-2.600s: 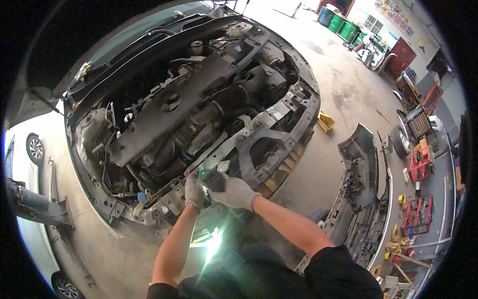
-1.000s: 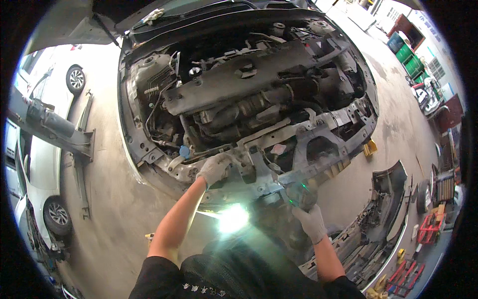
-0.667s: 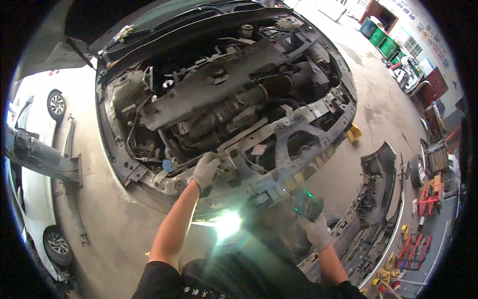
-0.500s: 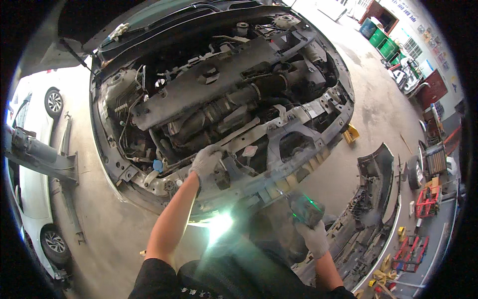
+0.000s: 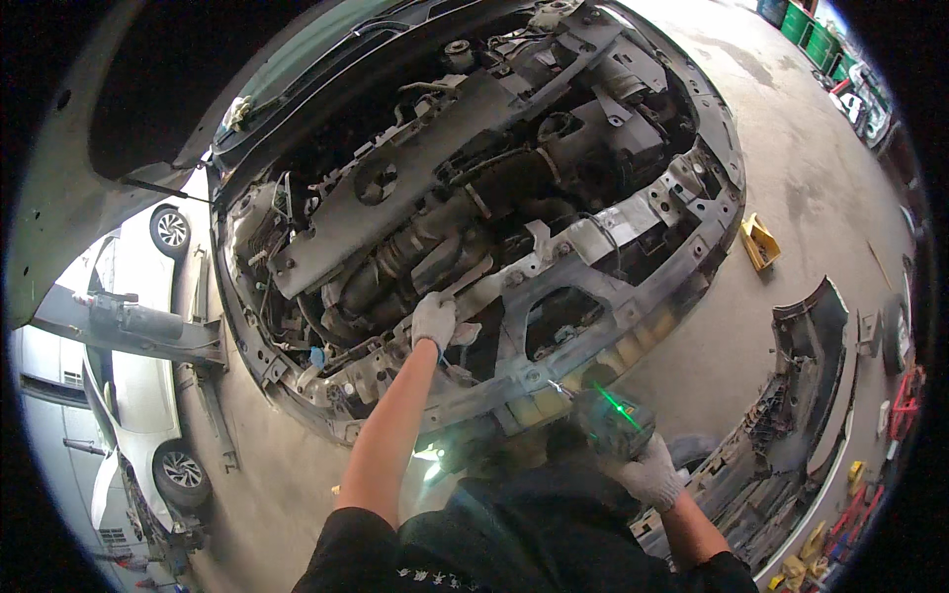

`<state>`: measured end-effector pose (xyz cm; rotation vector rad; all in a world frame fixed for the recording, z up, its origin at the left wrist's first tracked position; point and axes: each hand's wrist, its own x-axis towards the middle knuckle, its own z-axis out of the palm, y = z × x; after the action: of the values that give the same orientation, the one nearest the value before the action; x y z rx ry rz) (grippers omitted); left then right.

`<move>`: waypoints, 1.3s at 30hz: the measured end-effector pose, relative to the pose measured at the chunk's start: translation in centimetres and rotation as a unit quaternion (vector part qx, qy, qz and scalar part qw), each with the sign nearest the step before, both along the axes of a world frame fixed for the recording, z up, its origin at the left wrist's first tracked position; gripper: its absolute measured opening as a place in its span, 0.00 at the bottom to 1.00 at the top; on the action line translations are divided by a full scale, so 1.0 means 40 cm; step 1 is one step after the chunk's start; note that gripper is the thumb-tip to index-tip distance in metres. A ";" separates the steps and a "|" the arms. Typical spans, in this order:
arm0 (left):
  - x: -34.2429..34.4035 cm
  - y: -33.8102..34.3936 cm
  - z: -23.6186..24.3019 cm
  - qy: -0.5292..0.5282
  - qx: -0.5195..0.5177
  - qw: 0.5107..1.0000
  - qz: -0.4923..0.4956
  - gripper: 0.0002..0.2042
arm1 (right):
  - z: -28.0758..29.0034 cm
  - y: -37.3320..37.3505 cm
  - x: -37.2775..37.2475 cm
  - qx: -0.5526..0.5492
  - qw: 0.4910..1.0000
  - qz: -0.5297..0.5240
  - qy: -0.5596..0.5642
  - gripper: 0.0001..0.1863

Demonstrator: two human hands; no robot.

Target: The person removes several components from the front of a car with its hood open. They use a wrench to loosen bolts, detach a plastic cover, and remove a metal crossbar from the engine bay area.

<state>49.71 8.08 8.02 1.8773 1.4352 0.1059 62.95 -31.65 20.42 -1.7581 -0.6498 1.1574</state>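
My left hand, in a pale work glove, is at the upper front crossmember of a car with its hood raised. Its fingers are curled, and what lies within them is hidden. Close beside it is a small pale plate. In my gloved right hand is a dark cordless power driver, held by its grip. A thin bit points forward-left from it, near the yellowish foam strip along the car's front. I cannot tell whether the bit touches anything.
Behind the crossmember lies the dusty engine. A removed bumper lies on the floor at right, with a yellow stand beyond it. At left are a lift arm and a white car.
The view has shifted and turned. My left hand has moved right along the crossmember, closer to the pale plate. The driver remains in my right hand; the bright light below looks much smaller.
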 end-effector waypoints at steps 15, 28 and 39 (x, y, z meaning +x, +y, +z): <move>-0.014 -0.100 0.124 0.070 0.117 0.987 0.086 0.19 | 0.018 0.012 0.106 -0.009 1.000 0.018 -0.024 0.18; -0.510 -0.177 0.092 0.228 -0.002 0.973 -0.012 0.35 | 0.097 0.112 -0.010 -0.025 0.999 -0.001 0.028 0.15; -0.546 -0.161 0.110 0.195 0.017 0.977 -0.080 0.35 | 0.156 0.151 -0.102 -0.018 0.997 -0.053 0.049 0.14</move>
<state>27.85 1.65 12.41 2.1158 1.5325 -0.3366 58.87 -25.62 26.67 -1.7331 -0.4749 1.1806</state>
